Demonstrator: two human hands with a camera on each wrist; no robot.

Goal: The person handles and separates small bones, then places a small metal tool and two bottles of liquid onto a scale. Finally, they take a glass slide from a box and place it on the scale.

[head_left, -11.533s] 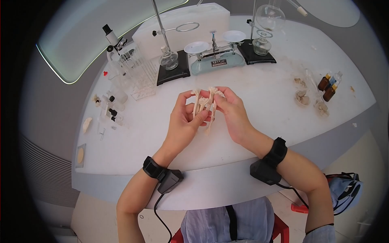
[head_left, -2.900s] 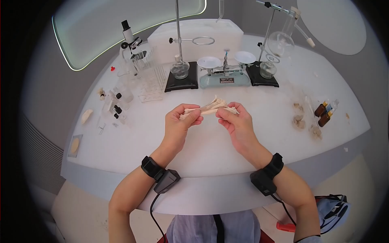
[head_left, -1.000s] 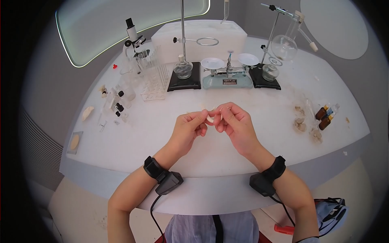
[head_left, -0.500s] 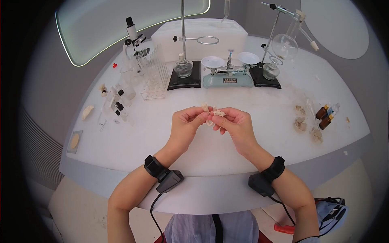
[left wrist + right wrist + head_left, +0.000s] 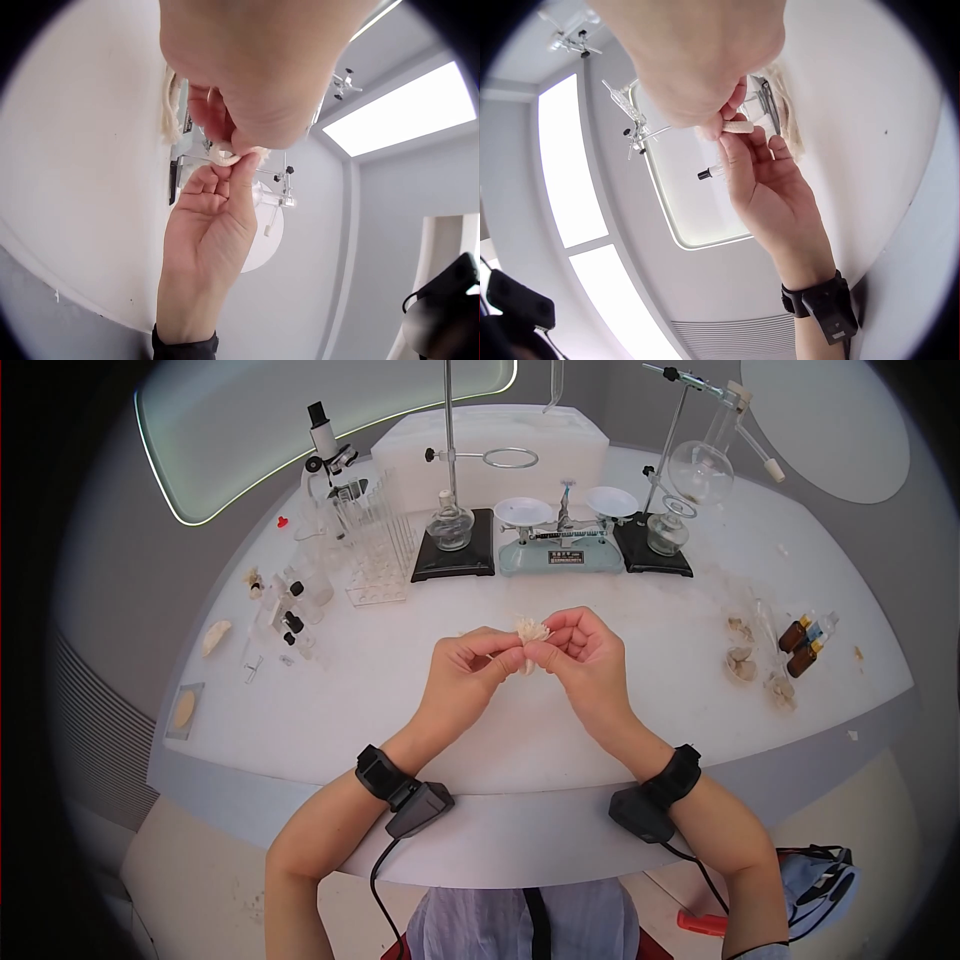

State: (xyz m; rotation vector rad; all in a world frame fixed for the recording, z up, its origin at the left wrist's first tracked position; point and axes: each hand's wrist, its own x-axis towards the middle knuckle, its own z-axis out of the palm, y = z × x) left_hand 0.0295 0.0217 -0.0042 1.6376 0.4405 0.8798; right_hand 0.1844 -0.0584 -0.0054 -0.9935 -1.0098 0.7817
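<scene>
Both hands meet above the middle of the table, fingertip to fingertip, on an off-white cotton wick (image 5: 532, 629) with a frayed, brush-like end facing up. My left hand (image 5: 467, 672) pinches it between thumb and fingers from the left. From the right, my right hand (image 5: 588, 665) pinches it close to the frayed end. The wick bends into a small loop (image 5: 223, 155) in the left wrist view, and a short thick length (image 5: 738, 127) shows in the right wrist view. More frayed cord (image 5: 171, 112) lies behind the hands. Fingers hide much of the held wick.
Behind the hands stand a pan balance (image 5: 560, 552), spirit lamps (image 5: 449, 526) on black stand bases, and a test tube rack (image 5: 377, 593). Small bottles (image 5: 293, 622) are at left. Brown dropper bottles (image 5: 803, 657) and pale brown lumps (image 5: 741, 665) sit at right.
Several cords were in the hands at first, then a bundle stretched sideways. Half a second ago two frayed ends showed apart; now one tuft points up between the fingertips.
</scene>
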